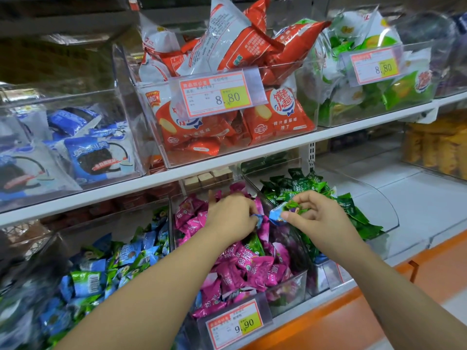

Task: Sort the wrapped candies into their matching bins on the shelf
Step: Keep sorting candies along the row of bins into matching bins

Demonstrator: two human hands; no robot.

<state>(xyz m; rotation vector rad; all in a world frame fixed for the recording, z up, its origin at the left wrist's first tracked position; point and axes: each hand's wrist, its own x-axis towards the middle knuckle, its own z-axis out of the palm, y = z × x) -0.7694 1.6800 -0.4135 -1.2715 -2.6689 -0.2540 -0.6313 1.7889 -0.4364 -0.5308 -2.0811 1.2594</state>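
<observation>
Head view shows both hands over the pink candy bin [286, 286]. The left hand [232, 218] pinches a blue candy [258, 220]; the right hand [316, 215] has its fingers clamped on a second blue candy [276, 215]. They are likely strays bound for the blue bin [75, 233] at near left.

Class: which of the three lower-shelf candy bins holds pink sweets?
The middle bin, with the 9.90 price tag; the left bin holds blue and green sweets, the right bin dark green.
</observation>
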